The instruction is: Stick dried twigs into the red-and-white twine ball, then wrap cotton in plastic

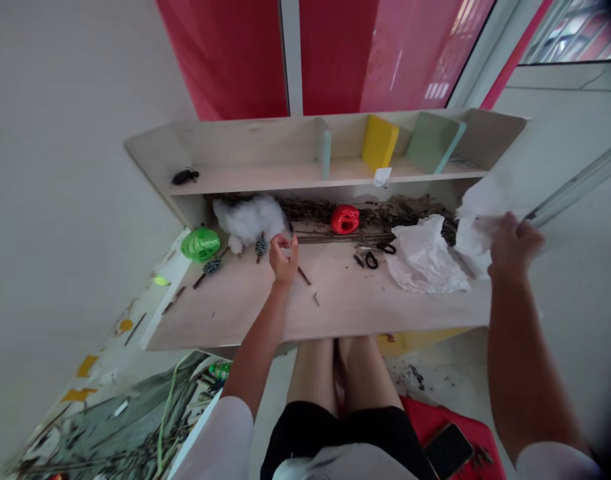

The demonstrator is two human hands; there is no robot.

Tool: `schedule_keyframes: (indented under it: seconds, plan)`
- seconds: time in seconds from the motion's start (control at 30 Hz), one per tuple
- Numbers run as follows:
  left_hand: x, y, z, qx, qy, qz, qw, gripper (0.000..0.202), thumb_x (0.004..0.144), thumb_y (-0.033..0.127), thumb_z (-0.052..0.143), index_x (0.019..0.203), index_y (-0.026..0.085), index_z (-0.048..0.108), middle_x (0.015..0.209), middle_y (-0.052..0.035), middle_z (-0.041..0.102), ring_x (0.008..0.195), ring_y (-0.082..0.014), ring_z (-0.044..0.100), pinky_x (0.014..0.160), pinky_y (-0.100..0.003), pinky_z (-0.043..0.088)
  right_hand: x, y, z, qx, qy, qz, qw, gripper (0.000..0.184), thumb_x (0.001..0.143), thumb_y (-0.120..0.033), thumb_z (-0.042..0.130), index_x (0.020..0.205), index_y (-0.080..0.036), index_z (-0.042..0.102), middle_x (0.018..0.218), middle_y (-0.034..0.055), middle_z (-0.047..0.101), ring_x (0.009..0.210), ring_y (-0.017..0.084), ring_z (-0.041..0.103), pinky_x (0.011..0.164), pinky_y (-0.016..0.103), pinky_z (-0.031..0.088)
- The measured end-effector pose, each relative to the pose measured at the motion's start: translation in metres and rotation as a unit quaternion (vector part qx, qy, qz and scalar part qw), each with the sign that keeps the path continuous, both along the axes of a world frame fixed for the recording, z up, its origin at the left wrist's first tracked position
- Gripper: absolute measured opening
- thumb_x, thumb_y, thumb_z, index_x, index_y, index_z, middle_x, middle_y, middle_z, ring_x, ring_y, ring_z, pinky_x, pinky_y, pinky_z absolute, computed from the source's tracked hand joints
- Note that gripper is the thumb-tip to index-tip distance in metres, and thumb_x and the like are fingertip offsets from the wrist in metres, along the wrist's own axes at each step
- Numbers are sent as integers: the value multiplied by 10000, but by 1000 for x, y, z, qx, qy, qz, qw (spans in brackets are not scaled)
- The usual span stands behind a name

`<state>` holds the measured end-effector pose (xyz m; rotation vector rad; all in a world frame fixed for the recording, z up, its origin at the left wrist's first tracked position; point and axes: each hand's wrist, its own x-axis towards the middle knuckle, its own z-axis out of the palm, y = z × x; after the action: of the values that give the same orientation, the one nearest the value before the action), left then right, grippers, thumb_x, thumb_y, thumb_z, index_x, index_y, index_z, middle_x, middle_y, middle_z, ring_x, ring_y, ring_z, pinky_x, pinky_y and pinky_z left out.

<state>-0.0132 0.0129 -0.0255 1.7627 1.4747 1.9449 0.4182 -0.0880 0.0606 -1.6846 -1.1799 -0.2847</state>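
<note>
My left hand (284, 260) is over the middle of the desk, thumb and fingers curled together in a pinch. Whatever is between the fingertips is too small to make out. A short brown twig (304, 275) lies just right of it, and white fluffy stuffing (250, 220) is heaped behind it. Two twigs wound with dark-and-white yarn, one (260, 247) upright and one (210, 268) slanted, lie to its left. Out past the desk's right end, my right hand (515, 247), blurred, is closed at a white sheet of thin paper (478, 217).
Crumpled white paper (425, 257), black-handled scissors (371, 260) and a red twine roll (345, 219) lie on the desk (335, 313). A green twine roll (200, 245) sits left. Dry twigs line the back under a shelf (255, 177). A phone (449, 451) rests on a red stool.
</note>
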Motion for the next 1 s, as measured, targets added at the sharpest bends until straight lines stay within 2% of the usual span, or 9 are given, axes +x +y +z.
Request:
schedule_keyframes:
  seconds: [0.1, 0.23, 0.3, 0.37, 0.43, 0.53, 0.6, 0.77, 1.0]
  plan:
    - [1, -3, 2, -16, -18, -10, 1000, 410, 848, 544, 528, 1056, 193, 489, 779, -13, 564, 680, -119, 564, 717, -271, 469, -22, -4, 26, 68, 43, -129, 988, 403, 906, -384, 392, 538, -272, 273, 530, -23, 284, 542, 131, 362, 570, 373, 314]
    - [2, -7, 4, -45, -7, -32, 998, 401, 837, 565, 532, 994, 196, 527, 733, -2, 573, 643, -114, 557, 660, -258, 458, -66, -8, 45, 103, 21, -56, 993, 431, 923, -482, 378, 571, -281, 231, 534, -26, 283, 563, 165, 437, 582, 366, 393]
    - [3, -9, 5, -71, 28, -57, 995, 392, 818, 561, 562, 965, 198, 559, 704, 9, 578, 628, -112, 551, 633, -251, 443, -93, -9, 43, 66, -34, -23, 997, 394, 937, -501, 359, 613, -275, 361, 569, 18, 432, 610, 197, 513, 626, 394, 454]
    - [3, -12, 5, -87, 78, -79, 990, 374, 794, 555, 596, 917, 202, 594, 658, 25, 561, 596, -106, 529, 604, -242, 419, -123, -8, 32, 42, -123, 63, 990, 337, 946, -454, 377, 807, -207, 558, 783, 115, 623, 806, 247, 615, 762, 427, 498]
    - [3, -16, 5, -82, 108, -80, 987, 344, 801, 541, 591, 848, 201, 614, 608, 36, 527, 556, -99, 493, 585, -240, 394, -154, -7, 14, -8, -213, 178, 961, 322, 969, -318, 348, 1087, -146, 593, 1133, 164, 645, 1112, 256, 586, 947, 437, 461]
    - [0, -21, 5, -71, 95, -53, 992, 334, 855, 512, 530, 797, 194, 616, 574, 34, 500, 534, -101, 474, 575, -245, 374, -192, -10, -21, -112, -353, 354, 859, 370, 932, -135, 356, 1230, -186, 569, 1369, 95, 554, 1313, 213, 460, 1121, 455, 318]
    - [-3, -22, 5, -78, 95, -37, 992, 325, 865, 501, 524, 808, 197, 622, 587, 24, 527, 565, -117, 503, 597, -255, 385, -205, -15, -43, -157, -387, 386, 823, 422, 896, -76, 372, 1254, -185, 568, 1445, 83, 484, 1356, 212, 414, 1152, 467, 269]
    - [-9, -12, 3, -14, 137, 15, 990, 262, 833, 442, 598, 888, 188, 630, 794, -52, 658, 810, -193, 597, 824, -347, 425, -201, -35, -78, -225, -336, 390, 827, 471, 874, -101, 396, 1317, -164, 544, 1409, 119, 518, 1311, 238, 478, 1112, 502, 334]
    - [-12, -3, -1, -16, 105, 25, 994, 230, 848, 417, 578, 898, 196, 616, 808, -50, 661, 802, -188, 606, 831, -355, 420, -186, -45, -90, -194, -236, 387, 870, 416, 927, -187, 371, 1289, -192, 576, 1320, 108, 600, 1217, 238, 572, 1063, 505, 416]
